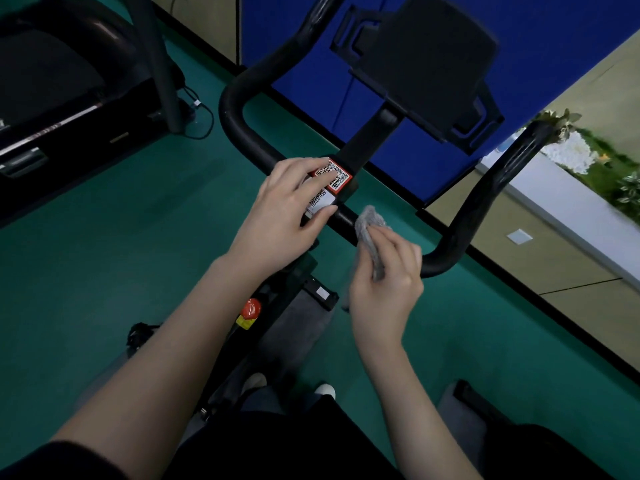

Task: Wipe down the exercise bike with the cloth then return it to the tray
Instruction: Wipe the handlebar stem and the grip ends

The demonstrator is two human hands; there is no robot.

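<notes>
The black exercise bike handlebar [239,119] curves across the middle of the head view, with a dark console holder [426,64] above its stem. My left hand [287,216] rests flat on the handlebar's centre clamp, fingers spread over the QR-code stickers [334,176]. My right hand [384,278] grips a crumpled grey cloth [370,223] and presses it against the bar just right of the clamp. A red knob [251,308] sits on the frame below my left wrist. No tray is in view.
A treadmill [69,98] stands at the upper left with a cable on the green floor [121,254]. A blue partition [554,46] and beige wall panels lie behind the bike. A planter with greenery [609,168] is at the right. My shoes show below.
</notes>
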